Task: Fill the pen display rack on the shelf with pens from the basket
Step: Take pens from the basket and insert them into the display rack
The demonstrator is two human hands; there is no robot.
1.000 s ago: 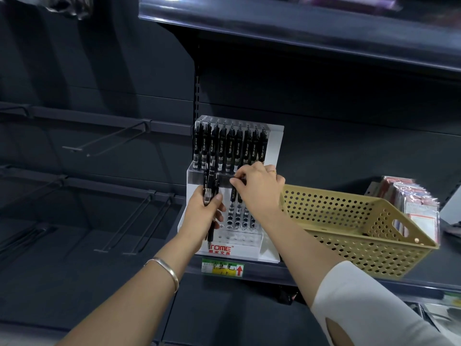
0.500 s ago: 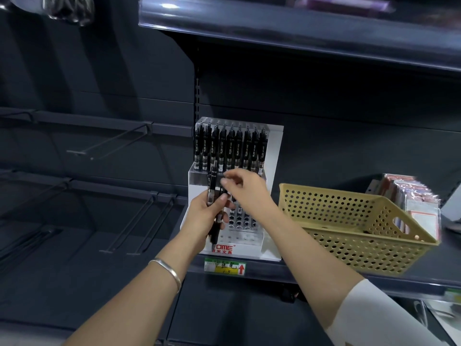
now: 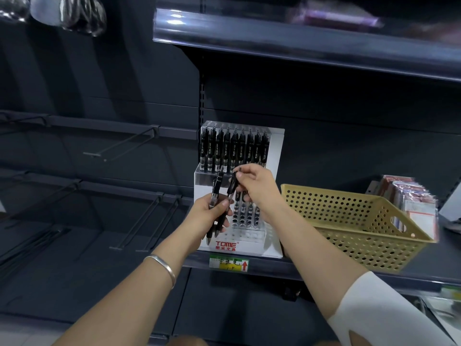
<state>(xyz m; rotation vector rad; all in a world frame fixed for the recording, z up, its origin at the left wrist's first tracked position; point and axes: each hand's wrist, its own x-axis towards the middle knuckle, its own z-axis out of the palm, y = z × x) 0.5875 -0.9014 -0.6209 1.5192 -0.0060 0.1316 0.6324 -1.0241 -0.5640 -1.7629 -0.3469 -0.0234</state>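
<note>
Several pens [image 3: 215,188] sat gripped in left hand [image 3: 209,216]; right hand [image 3: 254,186] pinched one pen [image 3: 232,184]; next, likely: seating it upright in a free rack [image 3: 274,156] hole

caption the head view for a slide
Right hand pinches one pen; left hand grips pens before the display rack.

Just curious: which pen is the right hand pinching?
The rightmost pen in the left hand, top pinched by the right hand; the neighbouring pen is not.

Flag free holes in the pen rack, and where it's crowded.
Free: front holes, between the TOME label and the seated lower pens. Crowded: the back row is full; the left hand, gripping spare pens, blocks the rack's left side.
</note>
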